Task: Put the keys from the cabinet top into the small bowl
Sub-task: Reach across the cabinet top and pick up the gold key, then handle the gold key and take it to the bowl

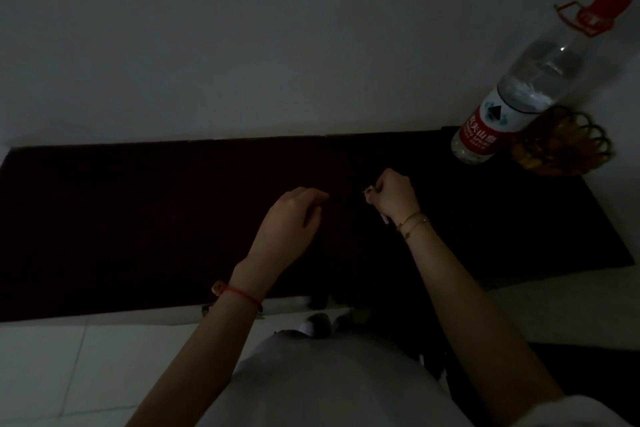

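Observation:
The scene is very dim. My right hand (393,196) hovers over the dark maroon cabinet top (138,218), fingers closed around small pale metal bits that look like the keys (367,191); another glint shows under the wrist. My left hand (294,215) is just to its left, fingers curled down and pinched toward the dark surface; whether it holds anything is lost in shadow. A woven bowl with a looped rim (568,146) sits at the cabinet's far right corner, well away from both hands.
A large clear water bottle (512,90) with a red label and red cap stands beside the woven bowl against the white wall. The cabinet's front edge runs just below my wrists, with pale floor tiles and my feet beneath.

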`<state>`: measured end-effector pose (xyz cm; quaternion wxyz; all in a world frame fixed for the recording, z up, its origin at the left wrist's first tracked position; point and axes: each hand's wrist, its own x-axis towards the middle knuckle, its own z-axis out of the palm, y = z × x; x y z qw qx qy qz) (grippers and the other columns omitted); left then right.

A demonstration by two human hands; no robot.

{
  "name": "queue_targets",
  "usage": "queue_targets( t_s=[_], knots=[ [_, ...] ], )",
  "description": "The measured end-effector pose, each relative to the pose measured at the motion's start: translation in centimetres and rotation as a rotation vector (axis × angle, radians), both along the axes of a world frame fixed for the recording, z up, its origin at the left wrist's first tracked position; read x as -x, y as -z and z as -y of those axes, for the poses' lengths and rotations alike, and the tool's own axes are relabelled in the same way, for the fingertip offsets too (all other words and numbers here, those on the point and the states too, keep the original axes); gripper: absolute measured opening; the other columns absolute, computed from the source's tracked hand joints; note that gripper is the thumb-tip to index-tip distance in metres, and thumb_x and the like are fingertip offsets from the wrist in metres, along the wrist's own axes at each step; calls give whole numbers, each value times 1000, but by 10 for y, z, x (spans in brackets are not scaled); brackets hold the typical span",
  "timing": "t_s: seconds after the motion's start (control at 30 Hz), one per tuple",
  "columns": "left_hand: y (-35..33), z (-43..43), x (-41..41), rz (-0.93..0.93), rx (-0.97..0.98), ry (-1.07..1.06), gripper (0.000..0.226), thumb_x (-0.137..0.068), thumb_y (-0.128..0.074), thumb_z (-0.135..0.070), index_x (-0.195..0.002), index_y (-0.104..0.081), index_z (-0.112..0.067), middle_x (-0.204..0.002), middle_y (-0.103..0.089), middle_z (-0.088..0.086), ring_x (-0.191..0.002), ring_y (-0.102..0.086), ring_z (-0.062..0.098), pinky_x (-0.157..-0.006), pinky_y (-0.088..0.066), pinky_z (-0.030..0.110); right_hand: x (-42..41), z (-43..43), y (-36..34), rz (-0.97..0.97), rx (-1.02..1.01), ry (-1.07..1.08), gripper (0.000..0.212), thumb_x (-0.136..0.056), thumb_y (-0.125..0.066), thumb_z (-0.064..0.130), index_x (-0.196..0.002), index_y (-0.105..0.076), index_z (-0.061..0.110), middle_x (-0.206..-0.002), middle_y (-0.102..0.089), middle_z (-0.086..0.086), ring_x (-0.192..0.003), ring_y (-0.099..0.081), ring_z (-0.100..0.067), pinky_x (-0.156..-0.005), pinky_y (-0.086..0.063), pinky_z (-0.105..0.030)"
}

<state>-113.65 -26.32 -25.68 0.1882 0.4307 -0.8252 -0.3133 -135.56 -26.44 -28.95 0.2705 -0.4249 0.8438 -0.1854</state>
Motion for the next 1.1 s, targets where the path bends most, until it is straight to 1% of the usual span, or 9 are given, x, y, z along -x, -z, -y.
queue_targets(
  t_s=[0.07, 0.17, 0.27, 0.33, 0.47, 0.7, 0.77, 0.83, 1.1],
  knots=[
    [0, 0, 4, 4, 9, 0, 30, -94, -52, -17, -122, -60, -18, -121, -63, 1, -109, -60, 14, -93, -53, 36, -1, -4, 0, 51, 82, 12, 16, -84, -67, 18, -92, -57, 8, -91, -65, -9, -71, -60, -17, -53, -45, -23],
    [0, 2, 11, 12, 19, 2, 29, -93, -54, -23, -121, -61, -20, -115, -65, -1, -100, -62, 10, -87, -55, 32, -3, -6, -11, 209, 171, 52, 19, -78, -73, 18, -88, -58, 13, -86, -63, -3, -78, -65, -19, -61, -54, -28],
    [-1, 3, 20, 11, -5, 7, 29, -91, -57, -32, -118, -62, -22, -106, -67, -3, -89, -64, 8, -81, -57, 33, -7, -10, -31, 490, 258, 139, 21, -74, -77, 12, -85, -59, 11, -86, -69, -9, -71, -68, -19, -52, -55, -23],
    [-2, 2, 25, -1, -20, 6, 27, -89, -59, -35, -114, -63, -23, -99, -69, -5, -83, -65, 5, -77, -58, 31, -11, -15, -47, 628, 315, 173, 22, -74, -77, 12, -89, -63, 4, -83, -72, -12, -64, -69, -17, -49, -54, -20],
    [-3, -2, 37, -62, -81, 19, 18, -90, -59, -35, -100, -66, -22, -89, -70, -8, -76, -65, 0, -71, -57, 24, -16, -25, -65, 713, 352, 213, 25, -81, -70, 14, -100, -64, -1, -88, -73, -15, -70, -71, -20, -54, -56, -21],
    [-4, -11, 55, -147, -211, 89, 13, -93, -57, -24, -94, -65, -14, -81, -71, -7, -74, -67, -1, -67, -51, 12, -8, -49, -63, 684, 420, 288, 13, -88, -62, 15, -96, -65, 4, -83, -72, -9, -61, -70, -13, -52, -54, -20],
    [-5, -14, 59, -161, -241, 119, 14, -94, -57, -22, -94, -65, -11, -79, -70, -8, -71, -65, -6, -66, -48, 7, -3, -57, -60, 615, 449, 290, 4, -88, -63, 14, -88, -65, 11, -81, -71, -7, -60, -69, -12, -51, -52, -19],
    [-6, -18, 64, -188, -279, 147, 15, -94, -57, -19, -94, -66, -7, -78, -68, -7, -69, -63, -14, -64, -45, 3, 1, -66, -58, 545, 493, 280, 5, -86, -64, 13, -83, -65, 16, -77, -70, -3, -57, -66, -9, -50, -50, -18],
    [-14, -28, 86, -183, -350, 288, 16, -94, -56, -21, -96, -66, -8, -79, -69, -5, -69, -62, -10, -66, -44, 4, 21, -99, -58, 409, 593, 337, 2, -84, -67, 16, -84, -68, 16, -73, -70, 3, -58, -64, -1, -52, -48, -13]
  ],
)
